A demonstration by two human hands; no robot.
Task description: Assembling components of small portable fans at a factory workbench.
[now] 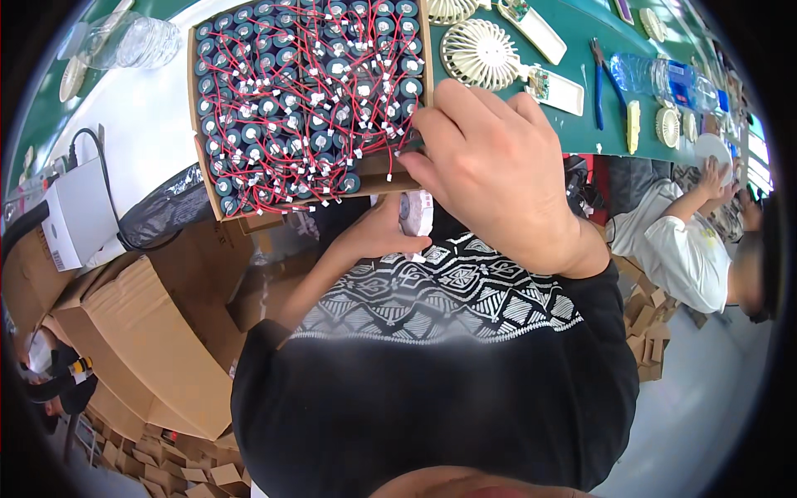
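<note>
- My right hand (pixel 490 162) reaches to the near right corner of the cardboard tray (pixel 197 124); my fingers are bent together over the tray's edge, the tips hidden beneath my knuckles, so I cannot tell whether they pinch anything.
- The tray sits on the green table (pixel 581 133) straight ahead of me, packed with upright teal cylindrical battery cells (pixel 290 91), each trailing red wires (pixel 274 124) with small white connectors.
- My left hand (pixel 378 232) is lower, just below the tray's front edge, curled around a small white fan part (pixel 418 213) and gripping it.
- To the right of the tray lie cream fan grilles (pixel 480 54) and white handle pieces (pixel 556 90), then blue-handled pliers (pixel 599 79) and a clear water bottle (pixel 656 75).
- Further right, another person in a white shirt (pixel 685 249) works at the same table.
- Cardboard boxes (pixel 141 332) stand at my left.
</note>
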